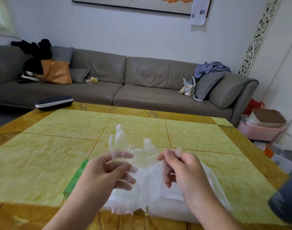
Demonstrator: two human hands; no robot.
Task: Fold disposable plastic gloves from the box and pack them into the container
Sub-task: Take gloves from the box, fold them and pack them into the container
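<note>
A person's two bare hands hold a thin, clear disposable plastic glove (138, 165) in the air above a yellow-green marbled tabletop (42, 163), seen from a head-worn camera looking forward and down.

The left hand (107, 171) pinches one side of the glove between thumb and fingers. The right hand (181, 168) pinches the other side, its fingers curled round the film. Each grip is closed on the glove. The film is stretched between them, its finger shapes sticking up and the rest hanging down crumpled.

Directly below the hands, touching the tabletop, lie a green glove box (75, 178) on the left and a pale, translucent container (213, 188) on the right; both are partly hidden by the arms and the glove.

The step in hand looks like spreading the glove flat, before any fold is made. The next move likely calls for smoothing the loose film, doubling it over neatly, then lowering it into the container just beneath.

For moving room, the tabletop shows wide bare surface ahead and to the left. A dark eyeglass case (54, 102) sits at the far left edge, well apart. A dark grey cylinder (286, 203) stands near the right forearm at the right edge and could be knocked. A grey sofa (125, 80) lies beyond the far edge.
</note>
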